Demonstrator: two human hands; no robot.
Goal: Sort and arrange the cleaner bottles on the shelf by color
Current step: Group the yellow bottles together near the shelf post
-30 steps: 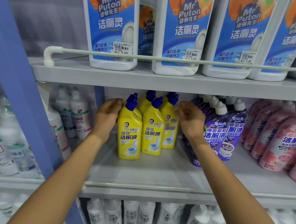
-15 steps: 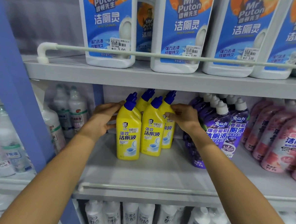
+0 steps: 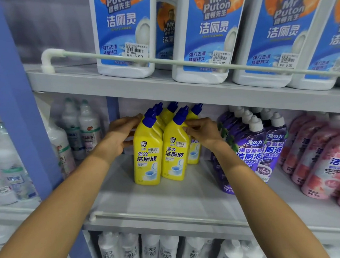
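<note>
Several yellow cleaner bottles with blue caps stand bunched together on the middle shelf. My left hand presses flat against the left side of the group, its fingertips hidden behind the front-left bottle. My right hand lies over the back-right yellow bottle, with fingers curled round it and touching the shoulder of the front-right bottle. Purple bottles stand just to the right, with pink bottles beyond them.
Large white bottles with blue labels fill the upper shelf behind a guard rail. White bottles stand past the blue upright at left and on the shelf below. A low rail edges the middle shelf.
Both hands have closed in on the yellow bottles from either side. The bottles stand closer together than before.
</note>
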